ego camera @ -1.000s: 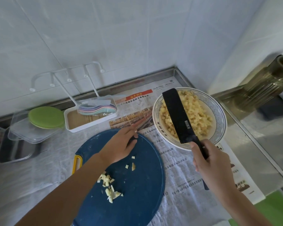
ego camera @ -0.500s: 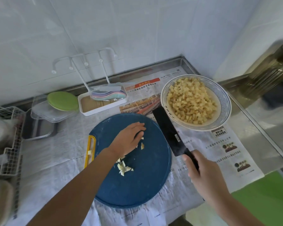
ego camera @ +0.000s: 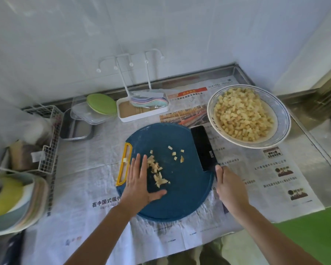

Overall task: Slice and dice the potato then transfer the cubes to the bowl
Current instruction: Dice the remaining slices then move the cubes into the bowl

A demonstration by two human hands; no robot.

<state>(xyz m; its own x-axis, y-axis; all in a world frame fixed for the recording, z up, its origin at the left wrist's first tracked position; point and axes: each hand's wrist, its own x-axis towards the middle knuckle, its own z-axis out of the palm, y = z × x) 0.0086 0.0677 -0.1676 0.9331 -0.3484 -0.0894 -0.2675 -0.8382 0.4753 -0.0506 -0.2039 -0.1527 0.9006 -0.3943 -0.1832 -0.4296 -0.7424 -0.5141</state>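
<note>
Potato cubes [ego camera: 158,170] lie in a loose heap on the near-left part of the round blue cutting board [ego camera: 182,199], a few strays farther right (most of the diced potato [ego camera: 243,115] fills the patterned bowl [ego camera: 284,121] at the far right of the newspaper-covered table [ego camera: 317,148]). The left hand [ego camera: 139,183] lies flat on the board just left of the heap, fingers straight and pressed together, thumb stuck out rightward. The right hand [ego camera: 230,190] has its fingers curled round the handle of the black knife [ego camera: 203,148], whose blade lies along the board's right edge.
</note>
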